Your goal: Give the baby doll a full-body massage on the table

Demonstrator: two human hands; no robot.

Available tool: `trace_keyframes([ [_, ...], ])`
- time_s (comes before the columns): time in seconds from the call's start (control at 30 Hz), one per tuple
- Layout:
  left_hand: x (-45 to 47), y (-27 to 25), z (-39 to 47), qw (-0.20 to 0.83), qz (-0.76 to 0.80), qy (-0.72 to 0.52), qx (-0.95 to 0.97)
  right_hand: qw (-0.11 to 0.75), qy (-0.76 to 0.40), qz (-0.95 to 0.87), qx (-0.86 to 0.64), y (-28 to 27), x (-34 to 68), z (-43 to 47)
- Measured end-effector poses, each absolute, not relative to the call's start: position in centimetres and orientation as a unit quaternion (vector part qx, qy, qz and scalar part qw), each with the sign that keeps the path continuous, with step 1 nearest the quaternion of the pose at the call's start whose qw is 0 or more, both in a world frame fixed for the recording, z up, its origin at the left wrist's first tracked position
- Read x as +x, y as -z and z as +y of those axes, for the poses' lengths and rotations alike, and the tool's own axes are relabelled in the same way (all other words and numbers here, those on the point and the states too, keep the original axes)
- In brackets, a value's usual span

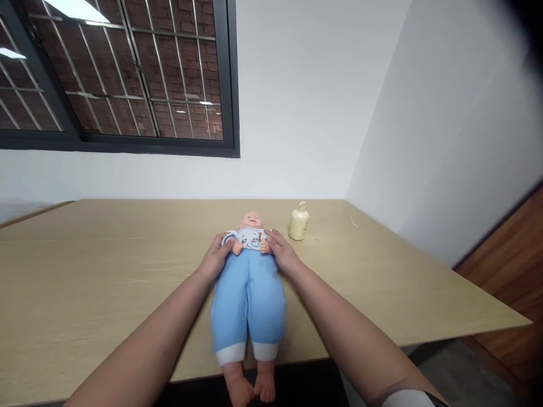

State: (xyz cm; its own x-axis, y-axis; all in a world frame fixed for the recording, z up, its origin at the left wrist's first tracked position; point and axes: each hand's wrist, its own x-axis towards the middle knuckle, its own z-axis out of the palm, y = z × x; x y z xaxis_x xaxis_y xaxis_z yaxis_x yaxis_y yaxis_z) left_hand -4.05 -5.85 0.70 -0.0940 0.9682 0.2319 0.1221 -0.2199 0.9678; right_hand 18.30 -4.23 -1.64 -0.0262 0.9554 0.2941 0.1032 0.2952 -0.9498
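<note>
Our L hand [217, 255] & R hand [282, 252] clasp the blue-trousered, plastic-faced baby doll [249, 288] at both sides, prob. to steady it face-up on the pale wood-look counter [127, 288], feet past counter's near edge; cream, rounded, narrow-topped bottle [299, 224] stands nr counter's far edge, prob. for clearance.

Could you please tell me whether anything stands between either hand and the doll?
Nothing visible does: the left hand and right hand both touch the doll at its sides. The bottle stands clear, beyond the right hand.
</note>
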Motion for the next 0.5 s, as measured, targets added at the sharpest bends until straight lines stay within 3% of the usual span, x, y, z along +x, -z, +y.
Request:
trace_keyframes([
  [0.17,-3.7,-0.4,-5.4,0.305,0.533,-0.499,0.612,0.504,-0.324,-0.628,-0.496,1.5,17.4,-4.6],
  [0.5,-3.2,-0.2,-4.7,0.29,0.554,-0.494,0.604,0.525,-0.281,-0.628,-0.501,0.8,16.3,-4.7],
])
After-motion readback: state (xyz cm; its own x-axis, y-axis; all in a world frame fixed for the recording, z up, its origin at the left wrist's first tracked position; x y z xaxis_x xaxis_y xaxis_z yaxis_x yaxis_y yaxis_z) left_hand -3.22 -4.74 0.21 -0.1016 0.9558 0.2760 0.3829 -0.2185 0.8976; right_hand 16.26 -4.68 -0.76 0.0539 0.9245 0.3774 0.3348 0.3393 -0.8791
